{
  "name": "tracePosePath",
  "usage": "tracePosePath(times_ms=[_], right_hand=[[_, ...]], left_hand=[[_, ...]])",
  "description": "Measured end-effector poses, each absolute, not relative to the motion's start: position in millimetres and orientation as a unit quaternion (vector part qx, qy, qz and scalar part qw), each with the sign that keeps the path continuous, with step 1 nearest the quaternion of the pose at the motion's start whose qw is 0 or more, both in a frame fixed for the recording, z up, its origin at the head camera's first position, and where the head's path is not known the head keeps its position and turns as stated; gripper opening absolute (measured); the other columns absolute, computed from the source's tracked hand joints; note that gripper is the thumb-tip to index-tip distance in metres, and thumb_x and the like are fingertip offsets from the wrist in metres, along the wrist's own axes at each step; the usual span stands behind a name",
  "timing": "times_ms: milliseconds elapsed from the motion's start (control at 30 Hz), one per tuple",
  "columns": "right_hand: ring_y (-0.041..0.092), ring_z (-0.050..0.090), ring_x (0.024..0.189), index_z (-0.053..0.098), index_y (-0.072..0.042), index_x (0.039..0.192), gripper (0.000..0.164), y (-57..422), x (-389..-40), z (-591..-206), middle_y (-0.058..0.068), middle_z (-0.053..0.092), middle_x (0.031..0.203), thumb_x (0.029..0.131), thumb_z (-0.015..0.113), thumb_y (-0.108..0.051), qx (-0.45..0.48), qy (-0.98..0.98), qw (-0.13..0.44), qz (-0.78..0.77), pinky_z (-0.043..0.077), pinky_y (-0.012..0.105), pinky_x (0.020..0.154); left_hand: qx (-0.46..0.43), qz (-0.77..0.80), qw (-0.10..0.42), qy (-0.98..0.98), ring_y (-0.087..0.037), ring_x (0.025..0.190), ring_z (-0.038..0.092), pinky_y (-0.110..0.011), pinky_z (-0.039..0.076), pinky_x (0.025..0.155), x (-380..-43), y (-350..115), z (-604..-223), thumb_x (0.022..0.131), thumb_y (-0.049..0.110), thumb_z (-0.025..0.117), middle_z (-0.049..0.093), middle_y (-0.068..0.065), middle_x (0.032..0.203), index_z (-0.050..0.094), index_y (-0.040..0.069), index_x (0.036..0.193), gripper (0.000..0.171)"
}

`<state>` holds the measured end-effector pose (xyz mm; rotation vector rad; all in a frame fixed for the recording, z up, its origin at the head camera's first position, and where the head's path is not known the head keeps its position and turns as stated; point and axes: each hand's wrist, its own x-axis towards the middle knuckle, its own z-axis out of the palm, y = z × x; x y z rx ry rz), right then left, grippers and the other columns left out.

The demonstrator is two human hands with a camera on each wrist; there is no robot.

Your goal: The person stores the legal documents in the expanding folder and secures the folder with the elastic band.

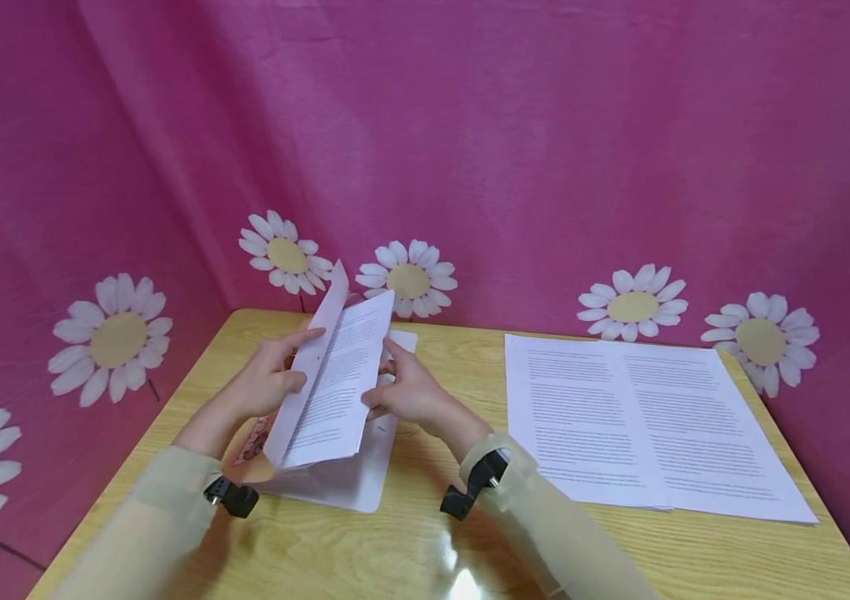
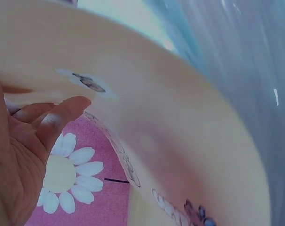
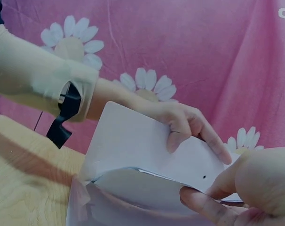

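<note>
We see the pink backdrop [image 1: 515, 150] first, the biggest item, filling the bkgd behind & at both sides, w/ lg white daisies [image 1: 119, 340] on it, yellowish centers. Below it we have the wood-grain surface [image 1: 305, 542], w/ bright glare near its front edge.

On the R side of the surface, well apart from both hands, lie the loose pages [image 1: 582, 425]: two groups side by side, printed side up, meeting along a slanted line; we can't tell which overlaps.

Two pale sleeves [image 1: 147, 508] come in from the front, one per arm.

The folder [image 1: 380, 442] is L of center on the surface, btwn the hands: white inside, peach w/ printed pics on the outside, lower part lying on the wood, L side raised at a steep tilt.

Within it, the printed sheets [image 1: 342, 375] stand tilted, lifted off the folder's R part, text toward us.

Our L hand [image 1: 267, 379] is partly closed, gripping the raised side of the folder; thumb & index show on the white face, & in the L wrist view a fingertip meets the peach face.

Our R hand [image 1: 413, 387] is nearly closed, pinching the R edge of the sheets btwn thumb & fingers.

Smaller: a black wrist clip [image 1: 233, 496] on each arm. Smallest: a dark dot [image 3: 204, 177] on the white face, R wrist view.
</note>
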<state>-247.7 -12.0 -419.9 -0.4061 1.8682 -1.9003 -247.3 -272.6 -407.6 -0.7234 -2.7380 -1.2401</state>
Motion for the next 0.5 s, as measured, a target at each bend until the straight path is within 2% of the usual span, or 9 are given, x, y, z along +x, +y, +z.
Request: tracePosePath(times_ms=[167, 233, 367, 500], right_hand=[[0.029, 0.073, 0.093, 0.008, -0.007, 0.170, 0.104, -5.8, -244.8, -417.9, 0.025, 0.060, 0.131, 0.087, 0.065, 0.019, -0.134, 0.672, 0.210, -0.698, 0.063, 0.042, 0.070], [0.029, 0.072, 0.094, 0.008, -0.007, 0.170, 0.104, -3.9, -242.1, -418.1, 0.026, 0.060, 0.134, 0.087, 0.064, 0.019, -0.133, 0.664, 0.207, -0.706, 0.063, 0.042, 0.069], [0.027, 0.072, 0.091, 0.008, -0.007, 0.170, 0.104, -2.5, -236.5, -420.0, 0.027, 0.058, 0.136, 0.087, 0.064, 0.021, -0.126, 0.654, 0.197, -0.720, 0.063, 0.041, 0.068], [0.028, 0.074, 0.088, 0.009, -0.005, 0.170, 0.103, -7.1, -232.7, -422.2, 0.028, 0.057, 0.134, 0.086, 0.063, 0.022, -0.122, 0.651, 0.186, -0.726, 0.063, 0.043, 0.068]], left_hand=[[-0.223, -0.417, 0.015, -0.881, -0.031, 0.089, 0.061, -0.032, 0.049, 0.062, -247.8, -271.2, -407.3, 0.081, -0.010, 0.055, 0.063, -0.027, 0.128, 0.043, -0.005, 0.157, 0.077], [-0.222, -0.419, 0.013, -0.880, -0.032, 0.095, 0.061, -0.033, 0.051, 0.067, -247.8, -271.2, -407.2, 0.082, -0.010, 0.054, 0.062, -0.027, 0.131, 0.043, -0.005, 0.158, 0.077], [-0.223, -0.418, 0.018, -0.880, -0.034, 0.097, 0.061, -0.034, 0.051, 0.069, -247.0, -270.5, -407.1, 0.082, -0.010, 0.055, 0.061, -0.026, 0.134, 0.044, -0.005, 0.158, 0.076], [-0.231, -0.409, 0.037, -0.882, -0.031, 0.091, 0.060, -0.031, 0.048, 0.062, -246.0, -268.5, -407.2, 0.081, -0.009, 0.055, 0.062, -0.027, 0.131, 0.045, -0.007, 0.155, 0.075]])
